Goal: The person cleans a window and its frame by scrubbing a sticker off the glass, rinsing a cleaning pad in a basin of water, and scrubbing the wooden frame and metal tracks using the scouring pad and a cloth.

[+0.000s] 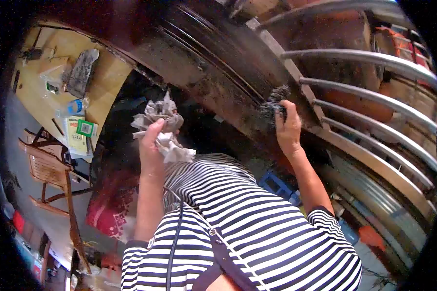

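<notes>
My left hand (153, 145) is closed around a bunch of crumpled whitish-grey tissue paper (162, 121), its ragged ends sticking out on all sides. My right hand (288, 127) grips a dark, blackened crumpled wad (276, 103); whether it is paper, cloth or scouring wool I cannot tell. That wad is at the dark, grimy wooden window sill (228, 65), which has long grooves along it. Metal window bars (359, 58) begin just right of my right hand.
On the left, a yellowish table (109, 77) bears a dark slab-like object (82, 72), a blue-labelled container (75, 106) and a green card (87, 128). A wooden chair (46, 165) stands beside it. Below my right arm sits a blue plastic stool (279, 186).
</notes>
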{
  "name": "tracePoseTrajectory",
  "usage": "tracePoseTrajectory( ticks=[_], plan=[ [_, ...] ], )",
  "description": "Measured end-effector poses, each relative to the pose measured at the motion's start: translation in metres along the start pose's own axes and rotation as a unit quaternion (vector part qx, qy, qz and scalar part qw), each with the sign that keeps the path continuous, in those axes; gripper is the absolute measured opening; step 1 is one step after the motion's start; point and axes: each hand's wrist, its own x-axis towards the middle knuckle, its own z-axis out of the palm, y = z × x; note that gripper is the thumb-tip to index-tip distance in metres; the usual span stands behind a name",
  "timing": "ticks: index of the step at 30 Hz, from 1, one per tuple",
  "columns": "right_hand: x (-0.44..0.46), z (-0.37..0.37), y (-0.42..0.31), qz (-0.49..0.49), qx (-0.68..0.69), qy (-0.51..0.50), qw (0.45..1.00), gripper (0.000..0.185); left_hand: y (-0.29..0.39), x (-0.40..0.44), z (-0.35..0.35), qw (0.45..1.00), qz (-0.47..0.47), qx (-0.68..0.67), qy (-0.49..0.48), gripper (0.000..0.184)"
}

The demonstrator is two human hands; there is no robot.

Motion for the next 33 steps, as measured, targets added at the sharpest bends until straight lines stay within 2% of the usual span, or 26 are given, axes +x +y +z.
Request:
tracePoseTrajectory(
  ticks=[3,5,7,8,9,12,14,15,16,19,20,21,23,25,27,30,31,33],
  plan=[
    [-0.042,0.007,0.018,-0.031,0.023,-0.023,0.999,0.026,-0.004,-0.013,0.002,0.999,-0.015,-0.003,0.032,0.028],
    [-0.077,-0.002,0.016,0.018,0.025,-0.022,0.999,0.028,-0.001,-0.021,-0.002,0.999,-0.029,-0.012,0.025,0.027],
    [-0.124,-0.011,0.036,0.064,0.029,0.013,0.997,0.027,-0.01,-0.027,0.0,1.0,0.024,0.011,0.006,0.024],
    [-0.151,-0.018,0.045,0.123,0.027,0.009,0.992,0.032,-0.014,-0.033,0.005,1.0,0.019,-0.007,0.012,0.025],
    [-0.177,-0.022,0.057,0.151,0.008,0.025,0.988,0.033,-0.017,-0.038,0.01,0.999,0.013,-0.025,0.02,0.025],
    [-0.252,-0.02,0.106,0.227,-0.088,0.058,0.968,0.04,-0.022,-0.021,-0.006,0.997,0.021,-0.034,-0.071,0.026],
    [-0.287,-0.023,0.138,0.297,-0.103,0.126,0.941,0.041,-0.027,-0.031,0.009,0.997,0.033,-0.049,-0.049,0.026],
    [-0.295,-0.024,0.148,0.328,-0.11,0.161,0.924,0.042,-0.027,-0.034,0.015,0.997,0.041,-0.058,-0.04,0.026],
    [-0.296,-0.025,0.149,0.336,-0.097,0.164,0.922,0.047,-0.026,-0.039,0.013,0.995,0.037,-0.039,-0.081,0.026],
    [-0.267,0.01,0.127,0.369,-0.18,0.171,0.896,0.044,-0.016,-0.043,0.003,0.983,0.049,0.021,-0.178,0.027],
    [-0.246,0.014,0.11,0.372,-0.122,0.158,0.906,0.041,-0.011,-0.052,0.014,0.992,0.038,0.032,-0.114,0.027],
    [-0.219,0.014,0.087,0.37,-0.06,0.142,0.916,0.037,-0.008,-0.053,0.012,0.987,0.02,0.043,-0.156,0.026],
    [-0.174,0.04,0.039,0.266,-0.07,0.181,0.944,0.029,0.016,-0.052,-0.006,0.972,0.0,0.063,-0.225,0.025],
    [-0.13,0.066,0.004,0.265,-0.066,0.175,0.946,0.034,0.029,-0.06,-0.007,0.98,0.039,0.109,-0.16,0.023],
    [-0.091,0.081,-0.029,0.227,-0.082,0.167,0.956,0.029,0.046,-0.067,-0.021,0.975,0.045,0.142,-0.166,0.027],
    [-0.052,0.073,-0.061,0.168,-0.092,0.101,0.976,0.023,0.075,-0.059,-0.054,0.975,0.024,0.095,-0.199,0.027],
    [-0.042,0.062,-0.08,0.149,-0.085,0.075,0.982,0.021,0.083,-0.049,-0.065,0.981,0.01,0.075,-0.176,0.027],
    [-0.026,0.058,-0.123,0.037,-0.063,0.143,0.987,0.028,0.087,-0.037,-0.075,0.989,0.004,0.045,-0.138,0.028]
  ],
)
